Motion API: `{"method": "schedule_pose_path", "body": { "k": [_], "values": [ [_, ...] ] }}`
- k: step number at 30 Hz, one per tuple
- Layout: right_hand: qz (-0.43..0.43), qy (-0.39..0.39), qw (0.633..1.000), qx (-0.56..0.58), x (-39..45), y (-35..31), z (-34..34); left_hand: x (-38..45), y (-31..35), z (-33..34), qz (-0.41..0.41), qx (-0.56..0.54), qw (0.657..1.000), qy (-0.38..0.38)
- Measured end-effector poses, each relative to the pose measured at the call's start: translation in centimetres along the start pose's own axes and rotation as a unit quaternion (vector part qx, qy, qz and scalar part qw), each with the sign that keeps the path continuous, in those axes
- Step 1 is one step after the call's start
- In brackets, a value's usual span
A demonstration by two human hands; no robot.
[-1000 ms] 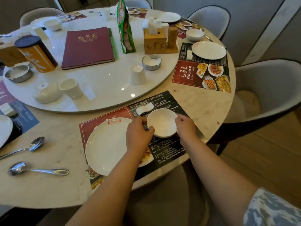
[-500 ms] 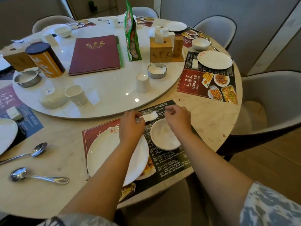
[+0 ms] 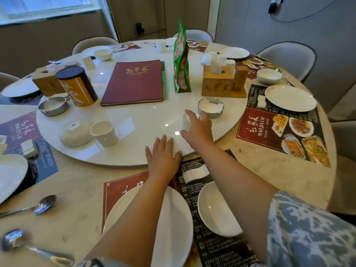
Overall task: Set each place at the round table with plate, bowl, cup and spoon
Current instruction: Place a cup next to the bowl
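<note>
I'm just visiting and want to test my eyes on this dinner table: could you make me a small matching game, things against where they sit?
Things:
1. menu book
2. bowl
3. two spoons
4. left hand

Places:
A. bare table, near left
B. flat on the turntable's near edge
C. middle of the turntable
D. on the placemat, right of the nearest plate

Pairs: 1-C, 2-D, 3-A, 4-B

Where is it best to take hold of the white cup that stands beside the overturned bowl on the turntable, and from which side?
Grip the white cup by its side walls just below the rim, coming from above on the near side. It stands upright and shows no handle. The overturned bowl sits close at its left in the view, so fingers probably fit less easily there.
</note>
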State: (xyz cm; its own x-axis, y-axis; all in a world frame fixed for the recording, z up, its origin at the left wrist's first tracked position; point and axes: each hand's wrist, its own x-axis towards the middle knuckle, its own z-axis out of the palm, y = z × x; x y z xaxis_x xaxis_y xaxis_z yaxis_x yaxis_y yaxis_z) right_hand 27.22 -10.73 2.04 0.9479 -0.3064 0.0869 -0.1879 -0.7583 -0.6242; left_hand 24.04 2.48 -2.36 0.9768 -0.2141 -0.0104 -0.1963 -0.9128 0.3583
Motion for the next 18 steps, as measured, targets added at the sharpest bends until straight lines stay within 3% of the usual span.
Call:
{"method": "schedule_pose_path", "body": {
  "k": [6,10,13,15,18],
  "values": [
    [-0.006,0.055,0.998,0.014,1.6,0.7,1.2,0.0,-0.1,0.4,0.005,0.013,1.0,0.016],
    [-0.01,0.034,0.996,0.077,1.7,1.0,0.4,0.2,-0.1,0.2,0.002,-0.001,1.0,0.008],
    [-0.005,0.026,0.986,0.167,0.7,0.8,-1.2,0.7,0.7,-0.6,0.014,-0.155,0.986,0.059],
    [0.004,0.033,0.97,0.243,-0.6,0.6,-2.5,0.4,2.0,-1.5,0.0,-0.3,0.946,0.119],
    [0.009,0.063,0.949,0.309,-3.0,1.1,-4.0,-0.3,4.4,-2.8,-0.099,-0.479,0.87,0.058]
  ]
}}
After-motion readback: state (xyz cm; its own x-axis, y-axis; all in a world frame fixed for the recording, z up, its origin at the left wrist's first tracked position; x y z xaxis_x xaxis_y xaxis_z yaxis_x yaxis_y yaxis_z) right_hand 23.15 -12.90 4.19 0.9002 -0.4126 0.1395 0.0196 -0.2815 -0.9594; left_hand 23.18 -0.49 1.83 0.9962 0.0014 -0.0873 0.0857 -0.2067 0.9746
